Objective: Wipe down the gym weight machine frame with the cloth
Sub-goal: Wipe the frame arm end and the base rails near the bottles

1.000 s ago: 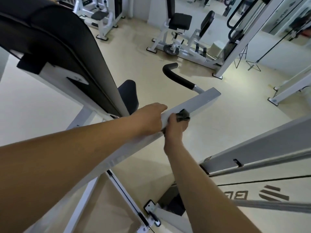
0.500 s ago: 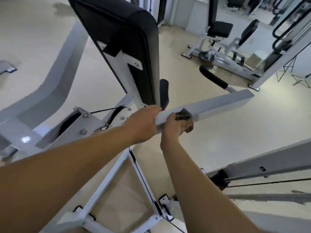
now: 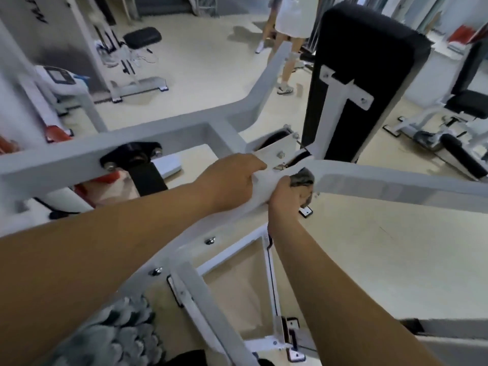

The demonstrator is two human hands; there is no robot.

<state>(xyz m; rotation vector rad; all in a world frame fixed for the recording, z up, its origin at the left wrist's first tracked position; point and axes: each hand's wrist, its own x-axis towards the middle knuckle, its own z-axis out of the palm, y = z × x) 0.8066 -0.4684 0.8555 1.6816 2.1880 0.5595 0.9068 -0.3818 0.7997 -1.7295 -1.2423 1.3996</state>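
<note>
Grey crumpled cloth (image 3: 301, 180) bunched in the right hand (image 3: 286, 198) may snag the bolted metal bracket (image 3: 277, 155); the left hand (image 3: 232, 178) grips the white steel frame (image 3: 396, 186).

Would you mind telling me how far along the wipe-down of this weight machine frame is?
Done: nothing shows which parts are already wiped. In hand: the right hand holds the dark cloth against the white frame arm, while the left hand grips that arm beside it. Left, probably: the arm's stretch to the right, the grey crossbeam and the lower struts.
</note>
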